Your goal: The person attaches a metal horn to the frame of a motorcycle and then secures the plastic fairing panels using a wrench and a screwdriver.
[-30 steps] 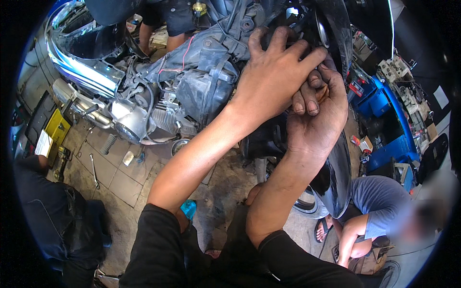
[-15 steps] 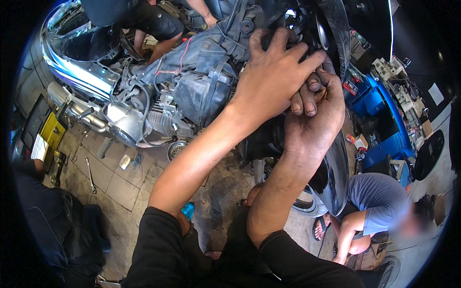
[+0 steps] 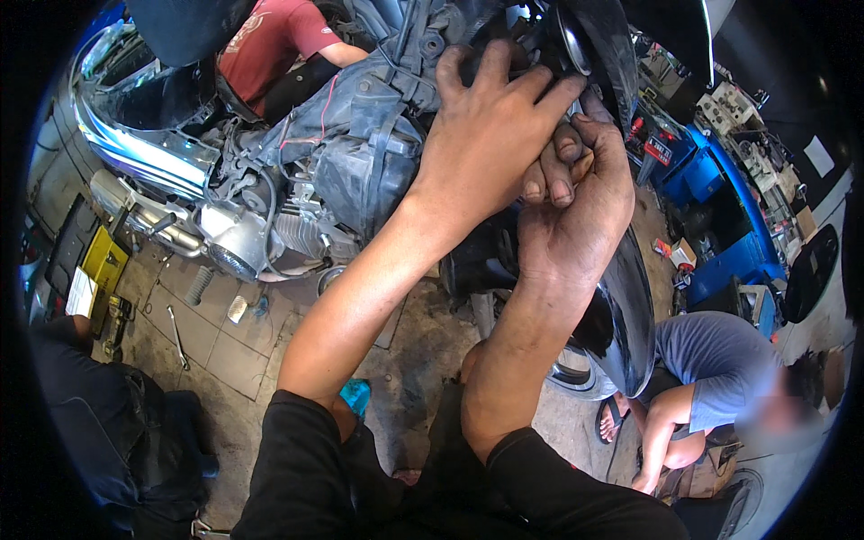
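Both of my hands are at the front end of a partly stripped motor scooter (image 3: 369, 171), among dark panels and parts. My left hand (image 3: 490, 135) is back-side up, its fingers bent and hooked over something dark. Just right of it and slightly lower is my right hand (image 3: 580, 202), palm turned up, with blackened fingers curled in and the thumb raised. The two hands overlap at the fingertips. Whatever they grip is hidden behind the fingers. Below my right hand curves a glossy black fender (image 3: 621, 328).
Another person in a red shirt (image 3: 274, 45) works behind the scooter. At the lower right a person in a grey-blue shirt (image 3: 715, 364) crouches; a dark-clothed person (image 3: 99, 414) is at the left. A wrench (image 3: 177, 337) lies on the floor. A blue cabinet (image 3: 720, 207) stands at right.
My hands keep much the same hold, shifted slightly left and up in the picture. The person behind the scooter has bent down, so the red shirt now shows.
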The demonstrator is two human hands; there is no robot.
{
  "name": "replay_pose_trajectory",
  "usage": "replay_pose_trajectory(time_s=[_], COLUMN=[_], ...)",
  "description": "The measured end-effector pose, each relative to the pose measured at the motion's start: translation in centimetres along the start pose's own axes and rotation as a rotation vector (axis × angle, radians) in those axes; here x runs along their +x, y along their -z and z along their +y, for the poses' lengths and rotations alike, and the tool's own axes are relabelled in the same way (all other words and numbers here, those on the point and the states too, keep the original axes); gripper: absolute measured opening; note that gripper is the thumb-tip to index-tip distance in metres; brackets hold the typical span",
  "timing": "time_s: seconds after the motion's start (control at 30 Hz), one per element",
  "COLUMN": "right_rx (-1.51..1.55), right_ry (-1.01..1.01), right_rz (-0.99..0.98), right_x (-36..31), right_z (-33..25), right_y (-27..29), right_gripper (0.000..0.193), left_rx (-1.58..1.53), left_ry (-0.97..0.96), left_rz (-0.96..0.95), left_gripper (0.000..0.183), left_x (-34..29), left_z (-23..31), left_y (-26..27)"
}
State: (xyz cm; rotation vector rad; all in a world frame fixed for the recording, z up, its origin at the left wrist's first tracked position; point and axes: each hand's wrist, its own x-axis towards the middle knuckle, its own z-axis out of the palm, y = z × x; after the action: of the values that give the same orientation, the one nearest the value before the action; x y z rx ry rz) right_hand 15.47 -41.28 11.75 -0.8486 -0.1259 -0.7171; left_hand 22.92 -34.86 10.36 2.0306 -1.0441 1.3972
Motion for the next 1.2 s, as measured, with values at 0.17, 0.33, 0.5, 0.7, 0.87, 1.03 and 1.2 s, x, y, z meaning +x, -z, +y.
replay_pose_trajectory(time_s=[0.17,0.33,0.5,0.7,0.87,1.03,1.2], right_rx=[0.068,0.034,0.032,0.034,0.046,0.051,0.051], right_ry=[0.004,0.013,0.010,0.000,0.020,-0.015,-0.024], right_rz=[0.043,-0.018,0.046,-0.017,0.090,-0.028,0.009], right_x=[0.3,0.3,0.1,0.4,0.2,0.4,0.2], right_z=[0.4,0.2,0.1,0.4,0.2,0.2,0.1], right_y=[-0.1,0.5,-0.4,0.5,-0.5,0.4,0.2], right_gripper=[0.029,0.033,0.030,0.027,0.021,0.021,0.019], left_rx=[-0.091,-0.043,-0.068,-0.057,-0.094,-0.111,-0.060], left_ry=[0.001,-0.009,0.003,-0.009,0.016,-0.024,0.023], left_rz=[0.049,0.040,0.059,0.031,0.006,0.007,-0.006], left_gripper=[0.067,0.065,0.065,0.070,0.069,0.072,0.064], left_x=[-0.2,-0.1,-0.1,-0.3,-0.1,-0.2,-0.1], left_z=[-0.3,-0.2,-0.2,-0.4,-0.3,-0.7,-0.1], left_y=[-0.2,-0.1,-0.4,-0.2,-0.3,0.1,0.1])
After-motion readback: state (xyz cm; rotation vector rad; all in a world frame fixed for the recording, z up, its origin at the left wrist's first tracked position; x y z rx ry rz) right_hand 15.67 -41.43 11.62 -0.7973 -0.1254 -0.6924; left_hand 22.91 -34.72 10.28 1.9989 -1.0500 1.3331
